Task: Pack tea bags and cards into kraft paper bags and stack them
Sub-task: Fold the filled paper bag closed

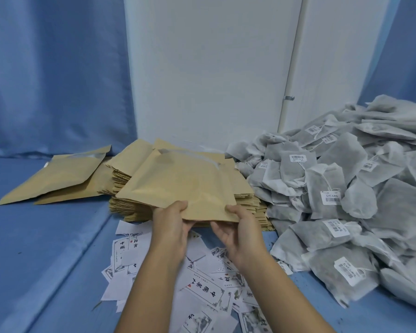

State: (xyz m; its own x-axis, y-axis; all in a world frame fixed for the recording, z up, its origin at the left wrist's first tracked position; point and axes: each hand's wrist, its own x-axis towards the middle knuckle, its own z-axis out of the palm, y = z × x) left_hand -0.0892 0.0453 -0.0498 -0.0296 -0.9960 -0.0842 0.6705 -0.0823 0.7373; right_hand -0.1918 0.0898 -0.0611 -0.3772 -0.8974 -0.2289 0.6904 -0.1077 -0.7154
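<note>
Scattered at 6 o'clock, beneath both forearms: white cards (202,292) printed with black characters, loose and overlapping on blue cloth (46,236). Just past them, at centre: left hand (171,227) and right hand (240,236), both clamped on the near edge of one kraft paper bag (178,183), fingers curled round that edge. Held tilted, pale strip at the far end pointing to 12 o'clock, raised over a thick stack of flat bags (120,181). At 9 o'clock, just beside the stack: two more bags (58,179), overlapping, flat on the cloth. From 2 to 4 o'clock: a big heap of grey tea bags (334,188) with strings and barcode tags, crowding against the stack's right side. At 12 o'clock: white wall panel (214,68). At 10 o'clock: blue curtain (46,68).
</note>
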